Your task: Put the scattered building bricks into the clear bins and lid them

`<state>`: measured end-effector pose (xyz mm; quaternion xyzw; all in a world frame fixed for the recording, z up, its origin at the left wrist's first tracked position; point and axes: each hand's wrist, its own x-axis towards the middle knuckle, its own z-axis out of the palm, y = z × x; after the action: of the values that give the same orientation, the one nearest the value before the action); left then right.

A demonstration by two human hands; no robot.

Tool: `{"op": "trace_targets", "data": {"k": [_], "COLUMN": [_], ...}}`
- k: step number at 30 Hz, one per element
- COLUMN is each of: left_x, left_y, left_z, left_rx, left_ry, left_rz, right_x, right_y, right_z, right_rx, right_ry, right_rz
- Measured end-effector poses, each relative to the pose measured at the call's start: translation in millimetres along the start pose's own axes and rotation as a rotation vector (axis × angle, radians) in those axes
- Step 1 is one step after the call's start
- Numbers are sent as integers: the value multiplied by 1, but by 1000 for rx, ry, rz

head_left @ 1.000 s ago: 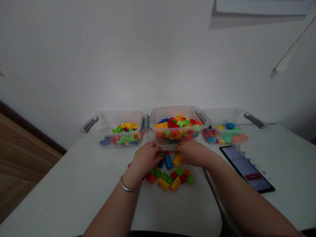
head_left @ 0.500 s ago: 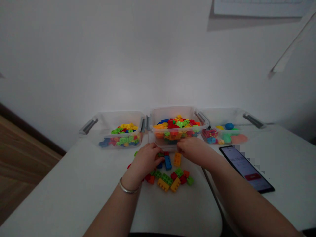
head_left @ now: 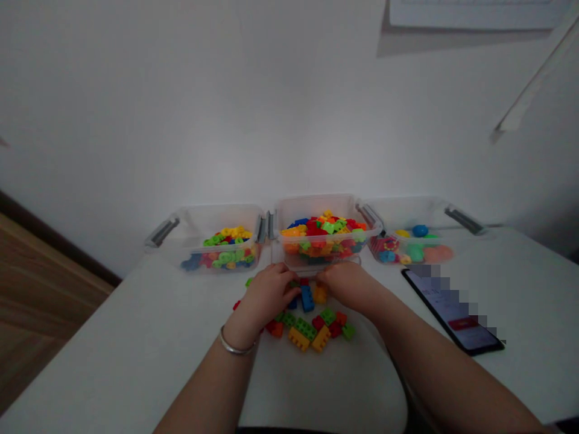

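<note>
A pale wall (head_left: 203,108) rises behind a white table (head_left: 113,337). Brown wood (head_left: 40,301) slants at left; 1 sheet (head_left: 470,14) hangs upper right. Light is dim.

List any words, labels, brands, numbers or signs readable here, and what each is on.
None can be read.
Phone: screen marks, too blurred to read; part is pixelated.
Red button on its screen: any label is too blurred.
Paper at the top: faint lines, unclear whether writing.
Bricks and boxes: no lettering can be made out.
</note>
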<state>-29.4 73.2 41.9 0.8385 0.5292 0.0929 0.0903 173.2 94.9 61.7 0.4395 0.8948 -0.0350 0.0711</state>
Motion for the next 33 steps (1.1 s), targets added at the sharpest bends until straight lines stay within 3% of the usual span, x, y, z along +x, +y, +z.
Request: {"op": "trace_targets", "data": {"k": [6,10,13,18,22,24,27,30,33], "left_x": [0,0,0,0,1,1,0,0,0], "left_y": [1,2,3,3,3,2,2,1,2], "left_z": [-2,-3,-4,-2,-2,-2,-1,-1,-1], "left_rx": [4,-4,3,13,5,-6,-9,0,0], "left_ry": [5,2,1,8,-6,-11,0,7,1], "left_rz": [1,-11,-15,-9,-6,-6,-9,-3,-4], "right_x": [-4,-19,-36,-56,-49,-40,-30,-26,-25], "right_y": [3,7,9,18,34,46,63,73,75], "right_z": [-9,-24,-40,-53,-45,-40,-33,-31,-30], "right_rx": [-81,-114,-48,88,234,309,345,328,356], "right_ry": [13,117,320,825,1133,1161,1059,934,900], "right_rz": [-20,-47,-34,65,298,444,573,574,507]}}
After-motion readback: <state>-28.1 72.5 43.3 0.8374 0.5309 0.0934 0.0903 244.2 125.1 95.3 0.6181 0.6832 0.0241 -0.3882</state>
